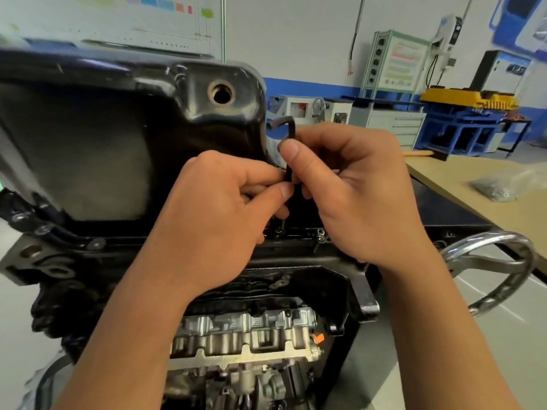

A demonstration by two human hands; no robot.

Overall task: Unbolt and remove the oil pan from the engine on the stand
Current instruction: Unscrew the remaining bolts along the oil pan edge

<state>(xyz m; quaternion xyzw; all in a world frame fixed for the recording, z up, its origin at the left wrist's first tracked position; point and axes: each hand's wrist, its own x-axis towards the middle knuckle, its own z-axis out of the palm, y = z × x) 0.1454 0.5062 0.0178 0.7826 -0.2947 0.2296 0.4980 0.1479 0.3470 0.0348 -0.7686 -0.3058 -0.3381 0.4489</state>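
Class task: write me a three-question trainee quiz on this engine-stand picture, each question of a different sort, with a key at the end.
1. True or false: both the left hand and the right hand hold the hex key.
2. Multiple choice: the drain hole in the oil pan is A) closed by a plug, B) open, C) covered with tape.
3. Fill in: the chrome handwheel sits on the person's ____ side.
Key: 1 true; 2 B; 3 right.
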